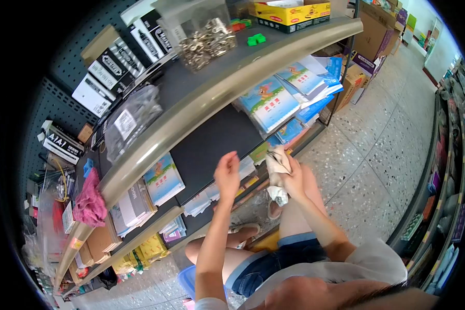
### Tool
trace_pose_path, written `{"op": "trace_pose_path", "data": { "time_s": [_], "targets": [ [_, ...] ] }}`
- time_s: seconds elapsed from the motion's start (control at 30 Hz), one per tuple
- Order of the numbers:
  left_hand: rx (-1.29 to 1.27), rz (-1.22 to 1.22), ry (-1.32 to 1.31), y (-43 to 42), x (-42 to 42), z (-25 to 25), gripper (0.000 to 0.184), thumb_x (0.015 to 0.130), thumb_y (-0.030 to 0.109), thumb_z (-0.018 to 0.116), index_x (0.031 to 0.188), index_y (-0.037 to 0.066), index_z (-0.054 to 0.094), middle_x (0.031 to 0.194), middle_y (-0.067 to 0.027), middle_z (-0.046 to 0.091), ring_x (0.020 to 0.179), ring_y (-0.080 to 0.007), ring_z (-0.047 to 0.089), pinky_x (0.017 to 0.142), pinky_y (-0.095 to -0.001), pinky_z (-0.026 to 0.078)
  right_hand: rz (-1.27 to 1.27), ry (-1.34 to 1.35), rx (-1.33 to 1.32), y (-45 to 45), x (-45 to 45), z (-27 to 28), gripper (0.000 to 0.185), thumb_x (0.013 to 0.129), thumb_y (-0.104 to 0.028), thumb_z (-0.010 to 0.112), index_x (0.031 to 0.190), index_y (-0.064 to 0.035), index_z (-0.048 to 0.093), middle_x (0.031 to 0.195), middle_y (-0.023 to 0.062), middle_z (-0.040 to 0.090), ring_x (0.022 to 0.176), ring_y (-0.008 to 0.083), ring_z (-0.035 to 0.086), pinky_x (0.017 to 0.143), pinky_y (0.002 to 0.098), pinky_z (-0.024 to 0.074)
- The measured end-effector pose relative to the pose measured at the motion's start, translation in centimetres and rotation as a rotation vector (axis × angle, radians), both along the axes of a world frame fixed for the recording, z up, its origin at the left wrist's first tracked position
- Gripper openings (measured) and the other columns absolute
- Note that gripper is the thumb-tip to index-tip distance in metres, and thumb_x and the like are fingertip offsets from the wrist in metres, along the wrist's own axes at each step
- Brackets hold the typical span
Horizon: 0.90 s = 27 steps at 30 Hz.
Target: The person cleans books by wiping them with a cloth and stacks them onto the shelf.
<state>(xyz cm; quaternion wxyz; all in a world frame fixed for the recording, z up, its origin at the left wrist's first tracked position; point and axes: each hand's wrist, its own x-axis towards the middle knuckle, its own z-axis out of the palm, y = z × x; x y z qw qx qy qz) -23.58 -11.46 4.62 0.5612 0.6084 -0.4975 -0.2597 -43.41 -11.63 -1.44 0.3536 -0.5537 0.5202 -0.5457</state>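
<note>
My right hand (pixel 293 181) is closed around a crumpled off-white cloth (pixel 277 168) with dark smudges, held in front of the shelf above my knee. To its left, my left hand (pixel 227 175) is raised before the dark lower shelf board (pixel 212 147), its fingers loosely bent and nothing visible in them. Just beyond the cloth lies a stack of blue-covered booklets (pixel 270 103) with a cartoon animal on the front. Another such booklet (pixel 163 178) rests on the same board, left of my left hand.
A pink cloth (pixel 90 199) hangs over the shelf's front rail (pixel 191 111). Above stand a clear tub of metal clips (pixel 206 44) and a yellow box (pixel 292 14). Cardboard boxes (pixel 369 36) stand by the aisle floor (pixel 367 150); another stocked shelf (pixel 444 191) runs along the right.
</note>
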Motion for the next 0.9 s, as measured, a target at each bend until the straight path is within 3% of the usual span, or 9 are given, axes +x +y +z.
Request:
{"op": "trace_pose_path", "data": {
  "time_s": [0.13,0.23,0.33,0.37,0.57,0.77,0.87,0.9],
  "targets": [
    [0.227,-0.131,0.170,-7.8,-6.1,-1.8,0.029,0.088,0.022,0.064,0.110,0.002,0.063,0.088,-0.0051,0.067,0.079,-0.0144,0.062,0.072,-0.0274,0.048,-0.010,-0.277,0.174,0.9,-3.7,-1.4,0.064,0.070,0.012,0.054,0.132,0.0013,0.046,0.124,0.0115,0.055,0.112,0.0206,0.054,0.096,0.0299,0.0416],
    [0.361,-0.044,-0.366,-12.0,-8.3,-2.4,0.047,0.081,0.035,0.070,0.108,-0.002,0.061,0.097,-0.0124,0.065,0.089,-0.0257,0.062,0.078,-0.0347,0.048,-0.028,-0.310,0.236,1.5,-5.9,0.1,0.067,0.069,0.012,0.055,0.134,0.0010,0.045,0.126,0.0118,0.054,0.114,0.0201,0.052,0.098,0.0292,0.0397],
    [0.375,0.144,-0.440,-13.4,-10.0,-3.2,0.062,0.073,0.045,0.073,0.106,-0.006,0.059,0.105,-0.0200,0.060,0.103,-0.0345,0.055,0.088,-0.0394,0.045,-0.066,-0.371,0.247,1.0,-7.7,-1.4,0.069,0.066,0.011,0.057,0.133,-0.0003,0.047,0.122,0.0114,0.054,0.115,0.0213,0.051,0.100,0.0303,0.0373],
    [0.419,0.148,-0.338,-13.6,-10.3,-3.4,0.064,0.072,0.045,0.074,0.103,-0.008,0.056,0.109,-0.0229,0.056,0.110,-0.0342,0.050,0.093,-0.0388,0.042,-0.069,-0.419,0.250,0.9,-8.0,-1.4,0.069,0.066,0.011,0.057,0.133,-0.0003,0.047,0.123,0.0114,0.053,0.116,0.0213,0.051,0.100,0.0305,0.0372],
    [0.429,0.261,-0.385,-14.1,-10.8,-4.2,0.056,0.072,0.041,0.075,0.100,-0.004,0.057,0.104,-0.0167,0.058,0.109,-0.0322,0.050,0.089,-0.0401,0.045,-0.076,-0.505,0.275,-0.2,-8.9,-2.1,0.069,0.066,0.012,0.057,0.133,-0.0005,0.047,0.125,0.0120,0.053,0.116,0.0219,0.051,0.100,0.0310,0.0386],
    [0.476,0.204,-0.215,-15.0,-8.4,-5.3,0.045,0.073,0.033,0.074,0.097,-0.002,0.058,0.090,-0.0164,0.061,0.081,-0.0302,0.063,0.076,-0.0403,0.050,-0.055,-0.447,0.287,-0.2,-9.1,-1.6,0.069,0.070,0.014,0.055,0.136,0.0000,0.043,0.128,0.0118,0.054,0.114,0.0199,0.053,0.096,0.0296,0.0418],
    [0.317,0.308,-0.135,-14.8,-7.2,-6.2,0.030,0.080,0.018,0.068,0.096,-0.003,0.055,0.085,-0.0154,0.060,0.071,-0.0265,0.065,0.069,-0.0372,0.053,-0.068,-0.423,0.281,0.3,-9.3,-2.5,0.070,0.070,0.015,0.054,0.138,0.0005,0.041,0.128,0.0119,0.055,0.113,0.0190,0.055,0.094,0.0290,0.0435],
    [0.269,0.272,0.118,-14.2,-6.9,-5.6,0.025,0.082,0.014,0.065,0.097,-0.003,0.053,0.085,-0.0147,0.060,0.072,-0.0250,0.065,0.069,-0.0360,0.054,-0.075,-0.424,0.276,0.4,-9.3,-2.8,0.070,0.070,0.016,0.054,0.138,0.0006,0.041,0.128,0.0119,0.055,0.113,0.0188,0.055,0.094,0.0290,0.0440]
  ]
}}
